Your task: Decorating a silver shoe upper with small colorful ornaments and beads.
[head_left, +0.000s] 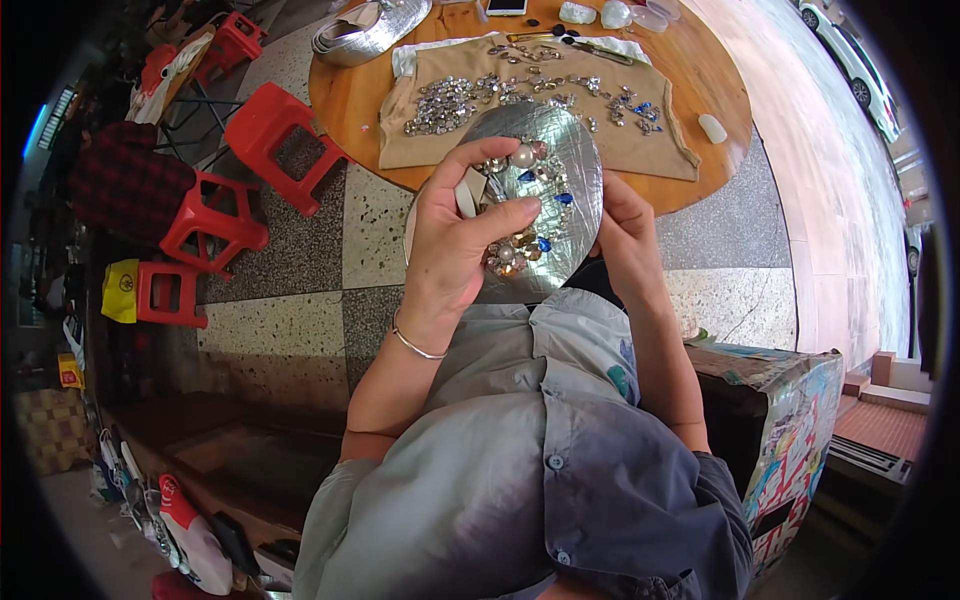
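Note:
A silver, foil-like oval sheet [572, 135] is held up in front of me, tilted. Pearls, blue stones and clear or gold-toned gems [520, 240] are clustered on its face. My left hand [450, 225] grips its left side, the thumb pressed over the gems and the fingers curled at the upper edge. A small white piece [466, 198] shows beside the left fingers. At the right edge of the sheet is my right hand [630, 240], its fingers bent and pinched together. Whatever those fingertips hold is hidden by the sheet's edge.
Beyond my hands, a round wooden table [715, 85] carries a beige cloth [640, 150] with many loose rhinestones [440, 108]. Tweezers [600, 50], a phone [507, 6] and a silver strip roll [375, 30] lie there too. Red stools [275, 140] stand left; a paper-covered box [790, 410] is at right.

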